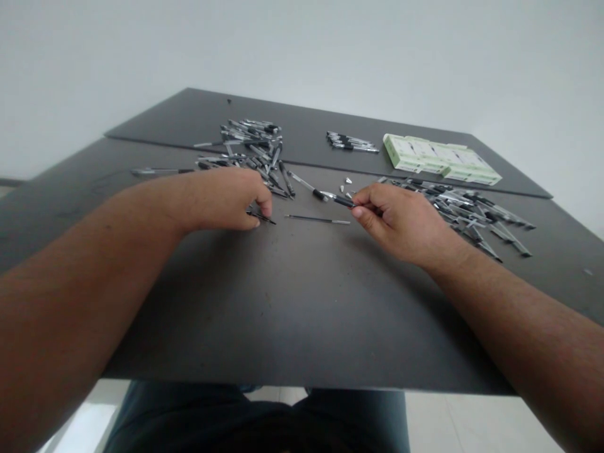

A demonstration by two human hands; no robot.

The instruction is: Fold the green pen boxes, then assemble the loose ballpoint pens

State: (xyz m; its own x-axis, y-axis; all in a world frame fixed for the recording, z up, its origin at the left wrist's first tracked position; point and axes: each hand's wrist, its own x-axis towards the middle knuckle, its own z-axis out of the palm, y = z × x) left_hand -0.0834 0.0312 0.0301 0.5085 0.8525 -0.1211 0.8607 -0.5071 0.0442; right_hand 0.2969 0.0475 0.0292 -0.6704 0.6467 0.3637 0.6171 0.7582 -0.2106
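Note:
My left hand (pixel 238 198) is low over the table, its thumb and index finger curled together on a thin dark pen refill (pixel 265 218); its other end is hidden under the hand. In my right hand (pixel 401 220), thumb and fingers pinch a clear pen with a black grip (pixel 340 200), pointing left. Between the hands a loose refill (pixel 317 219) lies flat on the table. Just beyond the held pen rests a clear pen barrel with a black grip (pixel 306 183). Small pale pen tips (pixel 348 180) are scattered near my right fingers.
A heap of pens and parts (pixel 255 141) lies beyond my left hand, another pile (pixel 472 211) by my right wrist. Farther back sit a small row of pens (pixel 352 142) and green-and-white boxes (pixel 438 157). A seam crosses the dark table (pixel 302 302).

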